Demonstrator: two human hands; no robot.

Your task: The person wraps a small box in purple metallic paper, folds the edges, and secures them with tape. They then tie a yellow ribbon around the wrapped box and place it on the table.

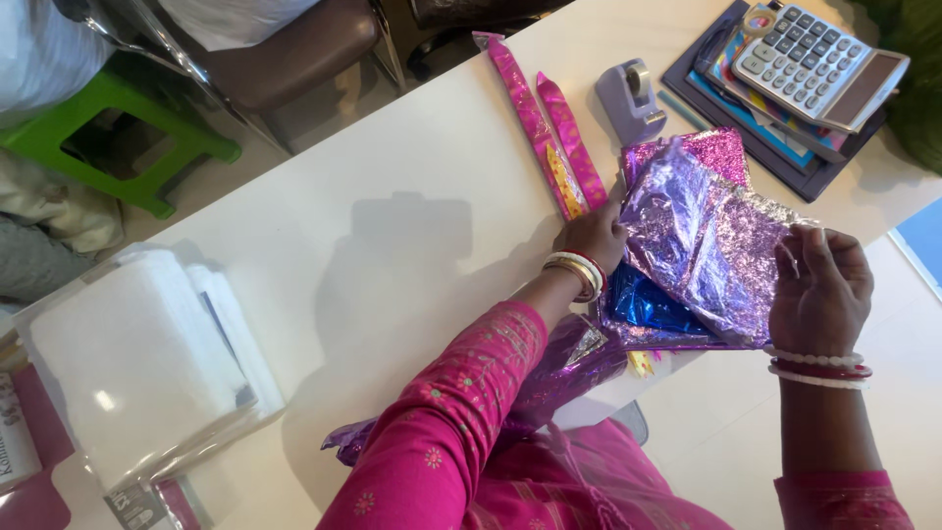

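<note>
Now left hand (595, 236), right hand (819, 290) grip crinkled purple foil sheet (702, 240).

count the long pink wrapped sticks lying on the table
2. Both pink sticks lie side by side on the white table: one on the left, the other just right of it, ending by the left hand. More may be hidden under the purple foil.

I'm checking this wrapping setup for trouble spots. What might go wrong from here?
The purple foil sheet, pinched by the right hand and pressed by the left hand, looks thin and crinkled; it may tear. Loose foil hangs over the table edge and might slide off.
</note>
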